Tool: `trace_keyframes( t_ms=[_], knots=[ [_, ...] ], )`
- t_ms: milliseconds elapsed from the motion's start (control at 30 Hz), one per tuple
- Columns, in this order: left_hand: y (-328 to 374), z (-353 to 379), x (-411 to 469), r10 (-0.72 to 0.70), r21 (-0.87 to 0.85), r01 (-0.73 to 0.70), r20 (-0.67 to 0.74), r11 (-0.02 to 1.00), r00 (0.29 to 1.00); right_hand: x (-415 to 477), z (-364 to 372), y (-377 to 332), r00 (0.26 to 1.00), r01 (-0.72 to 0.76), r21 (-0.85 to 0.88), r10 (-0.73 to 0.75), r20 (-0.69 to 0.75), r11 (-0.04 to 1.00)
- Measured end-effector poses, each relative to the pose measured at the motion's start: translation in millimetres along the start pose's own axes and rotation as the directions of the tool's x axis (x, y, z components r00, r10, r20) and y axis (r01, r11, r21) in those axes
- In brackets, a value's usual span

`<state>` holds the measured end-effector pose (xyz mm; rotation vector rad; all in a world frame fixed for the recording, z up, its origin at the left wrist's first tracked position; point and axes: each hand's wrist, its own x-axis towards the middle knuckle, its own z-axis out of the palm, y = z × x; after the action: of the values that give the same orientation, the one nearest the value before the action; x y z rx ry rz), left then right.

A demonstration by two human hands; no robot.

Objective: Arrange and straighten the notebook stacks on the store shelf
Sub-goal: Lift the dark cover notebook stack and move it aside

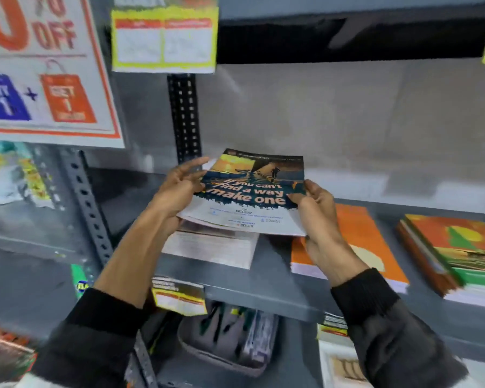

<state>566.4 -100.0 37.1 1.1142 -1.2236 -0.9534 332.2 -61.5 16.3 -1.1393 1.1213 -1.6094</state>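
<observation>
A notebook (252, 191) with a sunset cover reading "If you can't find a way make one" is held tilted above the grey shelf (263, 287). My left hand (177, 191) grips its left edge and my right hand (317, 217) grips its right edge. Right below it lies a stack of white-edged notebooks (210, 247). An orange notebook stack (367, 242) lies just right of my right hand. Further right sits an uneven stack of orange and green notebooks (454, 256).
A "% OFF" sale sign (45, 68) hangs at upper left and a yellow price tag (164, 37) hangs from the shelf above. A perforated upright (185, 116) stands behind the notebook. On the lower shelf sits a grey pouch (227, 340). Packaged goods (14, 175) fill the left bay.
</observation>
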Motion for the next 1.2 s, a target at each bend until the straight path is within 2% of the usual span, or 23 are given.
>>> trace_keyframes(
  t_ms=[133, 167, 200, 333, 433, 500, 567, 600, 633, 700, 767, 833, 933, 1000, 1200],
  knots=[
    [1, -12, 6, 0.030, 0.124, -0.032, 0.016, 0.992, 0.999, 3, 8, 6, 1.000, 0.006, -0.078, -0.006, 0.010, 0.997],
    [-17, -51, 20, -0.017, 0.146, 0.013, 0.028, 0.989, 0.999, 7, 50, 30, 0.999, -0.021, -0.141, 0.024, 0.023, 0.990],
    [-23, -63, 26, -0.035, 0.202, 0.025, 0.047, 0.979, 0.998, 8, 61, 36, 0.999, -0.030, -0.187, 0.037, 0.030, 0.982],
    [-27, -64, 28, -0.115, 0.345, 0.071, 0.108, 0.936, 0.987, 9, 56, 53, 0.993, -0.066, -0.448, 0.101, 0.054, 0.891],
    [-24, -65, 31, -0.181, 0.458, 0.083, 0.173, 0.885, 0.968, 9, 56, 55, 0.984, -0.035, -0.507, 0.118, 0.132, 0.861],
    [-19, -57, 32, -0.153, 0.643, 0.013, 0.162, 0.766, 0.975, 9, 51, 50, 0.975, -0.051, -0.466, 0.145, 0.167, 0.883],
    [-10, -43, 29, 0.021, 0.859, -0.084, 0.085, 0.505, 0.996, 10, 38, 43, 0.976, -0.070, -0.429, 0.151, 0.158, 0.901],
    [-3, -32, 27, 0.128, 0.882, -0.125, 0.074, 0.454, 0.989, 11, 30, 38, 0.980, -0.058, -0.422, 0.131, 0.147, 0.905],
    [4, -16, 23, 0.202, 0.863, -0.173, 0.084, 0.474, 0.976, 11, 19, 31, 0.988, -0.034, -0.415, 0.094, 0.126, 0.909],
    [14, 22, 15, 0.290, 0.756, -0.280, 0.124, 0.592, 0.949, 10, -3, 16, 0.997, 0.028, -0.427, 0.008, 0.083, 0.904],
    [19, 70, 3, 0.376, 0.685, -0.387, 0.176, 0.617, 0.910, 9, -33, 1, 0.993, 0.114, -0.524, -0.109, 0.040, 0.844],
    [20, 123, -14, 0.471, 0.666, -0.490, 0.228, 0.563, 0.852, 7, -68, -15, 0.965, 0.177, -0.721, -0.261, -0.006, 0.670],
    [19, 201, -38, 0.605, 0.608, -0.620, 0.271, 0.495, 0.749, -1, -132, -36, 0.873, 0.172, -0.932, -0.488, -0.006, 0.318],
    [21, 254, -56, 0.652, 0.537, -0.685, 0.294, 0.493, 0.699, -7, -181, -47, 0.823, 0.116, -0.973, -0.568, -0.019, 0.201],
    [22, 413, -120, 0.586, 0.376, -0.739, 0.451, 0.559, 0.673, -33, -334, -74, 0.805, -0.084, -0.983, -0.570, -0.163, 0.162]
  ],
)
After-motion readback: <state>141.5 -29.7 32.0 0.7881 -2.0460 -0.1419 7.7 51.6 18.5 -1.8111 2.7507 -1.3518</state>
